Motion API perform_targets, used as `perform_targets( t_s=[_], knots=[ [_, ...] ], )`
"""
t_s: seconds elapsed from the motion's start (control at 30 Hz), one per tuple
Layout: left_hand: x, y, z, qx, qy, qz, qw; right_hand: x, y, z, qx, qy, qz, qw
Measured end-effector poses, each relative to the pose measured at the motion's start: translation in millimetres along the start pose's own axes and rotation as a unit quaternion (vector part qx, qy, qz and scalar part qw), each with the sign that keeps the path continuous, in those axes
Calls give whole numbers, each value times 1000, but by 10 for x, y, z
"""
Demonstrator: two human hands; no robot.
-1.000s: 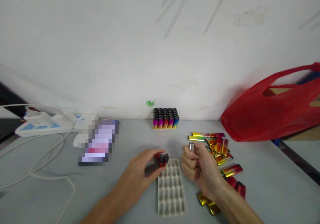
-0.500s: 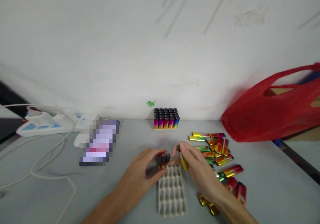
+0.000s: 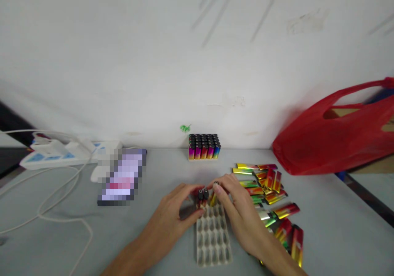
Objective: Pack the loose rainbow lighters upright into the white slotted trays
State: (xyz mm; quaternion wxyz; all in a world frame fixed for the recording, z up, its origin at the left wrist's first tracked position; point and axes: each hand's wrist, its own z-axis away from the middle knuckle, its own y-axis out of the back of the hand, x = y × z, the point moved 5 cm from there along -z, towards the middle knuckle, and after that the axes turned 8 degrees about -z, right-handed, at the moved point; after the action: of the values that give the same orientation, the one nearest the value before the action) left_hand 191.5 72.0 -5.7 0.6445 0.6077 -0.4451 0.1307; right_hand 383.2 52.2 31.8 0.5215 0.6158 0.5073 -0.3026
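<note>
Evidently pinching gold lighter (image 3: 213, 199) in right hand (image 3: 237, 205) at tray (image 3: 214, 245), curving left hand (image 3: 174, 207) around two lighters (image 3: 200, 194), unclear whether clamped, beside scattered lighters (image 3: 287, 210).

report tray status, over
Left grip curved around two upright lighters; right grip holding yellow lighter at far end of tray; loose lighters beside right forearm.

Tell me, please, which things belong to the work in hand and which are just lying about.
In the work:
left hand, around two black-topped pieces
right hand, holding another piece
slotted tray
scattered shiny pieces
probably the upright set behind

Lying about:
phone
power strip
white cable
red bag
</note>
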Motion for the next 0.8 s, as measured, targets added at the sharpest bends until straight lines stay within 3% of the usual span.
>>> perform_targets(
  t_s=[0.67, 0.8],
  knots=[
    [-20, -7, -4, 3, 11, 15, 1000, -53, -12, 11, -44, 30, 39, 998],
    [-20, -12, -13, 3, 12, 10, 1000, -84, -24, 14, -59, 67, 78, 993]
  ],
)
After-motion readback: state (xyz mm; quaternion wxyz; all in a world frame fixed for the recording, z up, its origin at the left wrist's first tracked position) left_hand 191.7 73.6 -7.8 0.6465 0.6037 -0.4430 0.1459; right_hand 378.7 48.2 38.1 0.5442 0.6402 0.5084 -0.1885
